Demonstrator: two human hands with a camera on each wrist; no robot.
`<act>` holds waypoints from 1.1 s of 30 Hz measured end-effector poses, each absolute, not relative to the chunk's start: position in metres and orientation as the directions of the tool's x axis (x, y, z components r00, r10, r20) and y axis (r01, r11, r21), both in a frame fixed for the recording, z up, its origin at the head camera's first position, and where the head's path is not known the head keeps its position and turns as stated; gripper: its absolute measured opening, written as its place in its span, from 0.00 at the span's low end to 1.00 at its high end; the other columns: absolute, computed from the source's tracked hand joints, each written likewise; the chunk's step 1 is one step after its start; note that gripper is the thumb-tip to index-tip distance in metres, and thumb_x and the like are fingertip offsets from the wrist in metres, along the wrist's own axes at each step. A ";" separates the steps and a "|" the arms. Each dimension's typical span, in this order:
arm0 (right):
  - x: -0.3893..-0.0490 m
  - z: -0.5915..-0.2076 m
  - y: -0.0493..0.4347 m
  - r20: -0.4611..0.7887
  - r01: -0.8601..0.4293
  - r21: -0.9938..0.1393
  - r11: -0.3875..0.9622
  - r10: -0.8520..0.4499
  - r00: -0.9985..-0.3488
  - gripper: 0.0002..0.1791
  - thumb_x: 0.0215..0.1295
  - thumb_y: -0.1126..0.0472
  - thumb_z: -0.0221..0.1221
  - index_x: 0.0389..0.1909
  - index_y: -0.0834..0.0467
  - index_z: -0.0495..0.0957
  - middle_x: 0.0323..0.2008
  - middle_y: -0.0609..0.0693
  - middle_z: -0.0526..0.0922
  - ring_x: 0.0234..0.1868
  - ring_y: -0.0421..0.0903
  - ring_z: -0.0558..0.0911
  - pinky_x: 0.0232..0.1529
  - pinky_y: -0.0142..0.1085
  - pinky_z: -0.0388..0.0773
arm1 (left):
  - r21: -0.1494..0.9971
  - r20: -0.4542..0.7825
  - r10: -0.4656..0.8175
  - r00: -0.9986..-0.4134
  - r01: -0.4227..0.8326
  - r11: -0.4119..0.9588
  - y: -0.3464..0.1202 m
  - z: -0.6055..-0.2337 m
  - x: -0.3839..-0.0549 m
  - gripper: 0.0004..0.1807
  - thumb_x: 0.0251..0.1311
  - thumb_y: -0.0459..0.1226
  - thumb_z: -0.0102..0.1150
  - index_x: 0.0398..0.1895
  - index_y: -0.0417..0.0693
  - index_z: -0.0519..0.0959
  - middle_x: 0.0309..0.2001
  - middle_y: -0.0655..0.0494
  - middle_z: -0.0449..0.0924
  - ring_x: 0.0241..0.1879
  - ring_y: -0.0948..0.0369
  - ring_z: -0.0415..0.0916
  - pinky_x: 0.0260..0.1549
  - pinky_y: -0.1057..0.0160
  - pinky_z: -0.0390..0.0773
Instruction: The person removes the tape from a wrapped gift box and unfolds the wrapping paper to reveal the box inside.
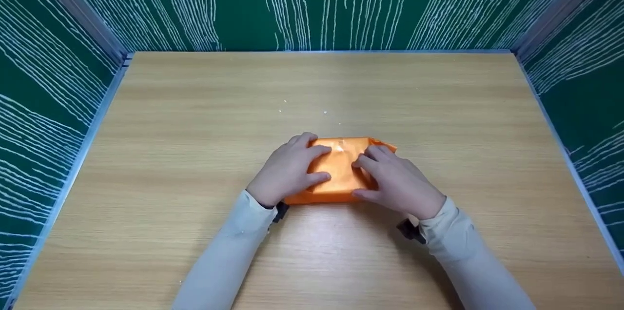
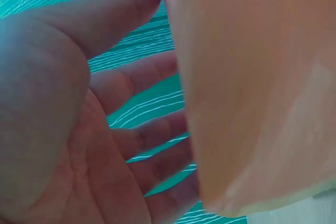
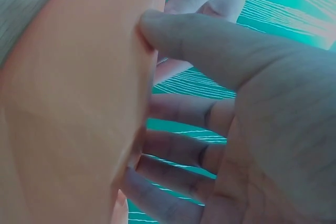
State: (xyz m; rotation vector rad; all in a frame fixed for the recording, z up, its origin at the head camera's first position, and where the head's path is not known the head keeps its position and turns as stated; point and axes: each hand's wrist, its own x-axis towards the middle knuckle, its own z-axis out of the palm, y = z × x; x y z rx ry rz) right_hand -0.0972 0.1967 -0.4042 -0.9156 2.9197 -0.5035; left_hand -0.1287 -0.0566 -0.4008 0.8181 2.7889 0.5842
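Observation:
An orange wrapped package (image 1: 339, 168) lies on the table in the head view, its wrapping creased and folded up at the far right corner. My left hand (image 1: 287, 168) rests over its left end, with thumb and forefinger stretched across the top. In the left wrist view its fairly straight fingers (image 2: 139, 80) touch the orange wrapping (image 2: 252, 87). Over the right end, my right hand (image 1: 397, 178) pinches the wrapping. The right wrist view shows the thumb (image 3: 157, 27) pressed on the orange side and bent fingers across the edge from it. What is inside the wrapping is hidden.
The wooden table (image 1: 195, 105) has a few tiny white specks (image 1: 325, 112) beyond the package. Green walls with white streaks (image 1: 317, 8) enclose the back and both sides, with bluish strips along the table edges. A black strap part (image 1: 411, 230) hangs below the right wrist.

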 end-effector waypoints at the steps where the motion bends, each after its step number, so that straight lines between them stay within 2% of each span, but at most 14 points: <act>1: -0.097 -0.404 0.197 0.055 -0.545 -0.322 0.774 -0.559 -0.827 0.27 0.57 0.45 0.76 0.51 0.56 0.81 0.44 0.50 0.74 0.44 0.49 0.72 0.33 0.39 0.75 | 0.418 -0.065 0.547 -0.835 0.475 0.774 -0.056 -0.401 -0.129 0.32 0.66 0.56 0.66 0.69 0.54 0.78 0.70 0.47 0.68 0.67 0.50 0.67 0.67 0.51 0.70; 4: -0.096 -0.403 0.197 0.040 -0.531 -0.336 0.777 -0.552 -0.833 0.28 0.58 0.44 0.75 0.53 0.55 0.81 0.46 0.51 0.75 0.47 0.50 0.74 0.38 0.42 0.79 | 0.424 -0.082 0.536 -0.840 0.457 0.782 -0.056 -0.400 -0.128 0.32 0.65 0.56 0.67 0.69 0.54 0.78 0.70 0.48 0.68 0.68 0.50 0.67 0.68 0.51 0.69; 7: -0.094 -0.401 0.198 0.009 -0.519 -0.360 0.775 -0.553 -0.833 0.30 0.59 0.44 0.74 0.57 0.56 0.81 0.52 0.54 0.76 0.51 0.51 0.76 0.49 0.46 0.82 | 0.434 -0.093 0.532 -0.842 0.446 0.783 -0.056 -0.400 -0.127 0.32 0.65 0.56 0.67 0.69 0.54 0.78 0.71 0.48 0.67 0.68 0.50 0.66 0.68 0.52 0.69; 11: -0.094 -0.395 0.203 -0.036 -0.508 -0.410 0.757 -0.571 -0.820 0.34 0.60 0.48 0.75 0.63 0.58 0.78 0.61 0.56 0.75 0.59 0.54 0.78 0.61 0.49 0.78 | 0.456 -0.100 0.523 -0.847 0.428 0.780 -0.058 -0.400 -0.126 0.33 0.64 0.56 0.68 0.69 0.54 0.78 0.70 0.49 0.67 0.66 0.50 0.66 0.66 0.52 0.70; 15: -0.092 -0.387 0.211 -0.087 -0.457 -0.449 0.768 -0.546 -0.833 0.39 0.61 0.50 0.74 0.71 0.58 0.72 0.71 0.58 0.69 0.69 0.58 0.72 0.67 0.53 0.72 | 0.458 -0.088 0.530 -0.843 0.439 0.773 -0.057 -0.402 -0.127 0.32 0.64 0.56 0.68 0.68 0.54 0.79 0.68 0.49 0.67 0.65 0.51 0.67 0.64 0.53 0.71; 19: -0.088 -0.379 0.221 -0.112 -0.393 -0.451 0.801 -0.488 -0.866 0.43 0.63 0.49 0.73 0.75 0.56 0.67 0.75 0.58 0.65 0.71 0.58 0.70 0.67 0.55 0.71 | 0.454 -0.069 0.548 -0.833 0.463 0.761 -0.055 -0.402 -0.129 0.31 0.65 0.56 0.67 0.68 0.54 0.79 0.68 0.48 0.68 0.65 0.50 0.67 0.65 0.52 0.70; 26: -0.079 -0.365 0.229 -0.030 -0.427 -0.430 0.796 -0.485 -0.874 0.37 0.65 0.51 0.71 0.72 0.57 0.69 0.70 0.57 0.70 0.67 0.57 0.75 0.64 0.54 0.75 | 0.451 -0.037 0.564 -0.825 0.490 0.746 -0.056 -0.402 -0.129 0.30 0.67 0.53 0.67 0.68 0.52 0.79 0.68 0.46 0.68 0.65 0.48 0.67 0.66 0.51 0.69; 33: -0.066 -0.354 0.230 0.011 -0.395 -0.404 0.826 -0.427 -0.904 0.37 0.63 0.50 0.72 0.70 0.54 0.71 0.68 0.52 0.72 0.64 0.53 0.78 0.60 0.52 0.79 | 0.451 -0.038 0.566 -0.824 0.491 0.745 -0.058 -0.402 -0.125 0.29 0.67 0.55 0.64 0.67 0.53 0.79 0.67 0.47 0.68 0.64 0.49 0.67 0.64 0.51 0.71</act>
